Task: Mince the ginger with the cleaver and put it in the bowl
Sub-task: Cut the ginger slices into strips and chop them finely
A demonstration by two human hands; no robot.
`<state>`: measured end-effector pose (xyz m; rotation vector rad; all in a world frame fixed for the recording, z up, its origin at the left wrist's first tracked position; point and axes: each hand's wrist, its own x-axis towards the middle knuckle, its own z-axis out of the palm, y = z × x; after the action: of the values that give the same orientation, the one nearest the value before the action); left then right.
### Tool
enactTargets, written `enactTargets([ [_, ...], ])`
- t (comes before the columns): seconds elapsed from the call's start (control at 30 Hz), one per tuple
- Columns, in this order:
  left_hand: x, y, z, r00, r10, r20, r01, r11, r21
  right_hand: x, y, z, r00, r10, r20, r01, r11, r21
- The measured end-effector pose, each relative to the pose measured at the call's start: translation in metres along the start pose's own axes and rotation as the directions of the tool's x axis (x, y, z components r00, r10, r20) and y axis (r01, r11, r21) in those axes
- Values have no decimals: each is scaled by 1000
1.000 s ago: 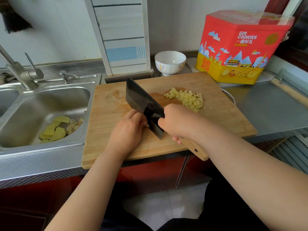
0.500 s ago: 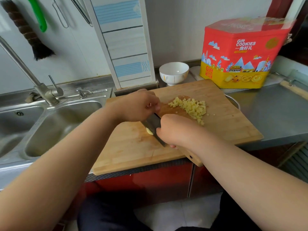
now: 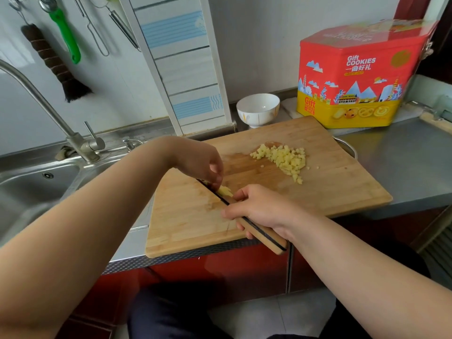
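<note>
On a wooden cutting board (image 3: 318,192), the right hand (image 3: 259,211) grips the cleaver (image 3: 264,234) by its wooden handle (blade seen edge-on), while the left hand's (image 3: 200,162) curled fingertips (image 3: 216,183) touch ginger bits (image 3: 225,191) at the blade. Minced ginger (image 3: 285,159) lies heaped near the white bowl (image 3: 258,109).

Pale yellow ginger (image 3: 283,159), white bowl (image 3: 258,109), red-and-yellow cookie tin (image 3: 354,77).
</note>
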<state>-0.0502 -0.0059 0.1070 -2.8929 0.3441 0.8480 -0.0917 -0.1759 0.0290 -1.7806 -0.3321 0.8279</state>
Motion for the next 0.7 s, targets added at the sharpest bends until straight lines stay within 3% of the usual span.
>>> enactTargets([
  [0.27,10,18,0,999,-44,21,42,996,79,0,0,2,998,-57,-31,58,998,21],
  [0.7,39,27,8,972,-138,189,112,984,141,-5,-5,4,990,-139,-16,138,990,-38],
])
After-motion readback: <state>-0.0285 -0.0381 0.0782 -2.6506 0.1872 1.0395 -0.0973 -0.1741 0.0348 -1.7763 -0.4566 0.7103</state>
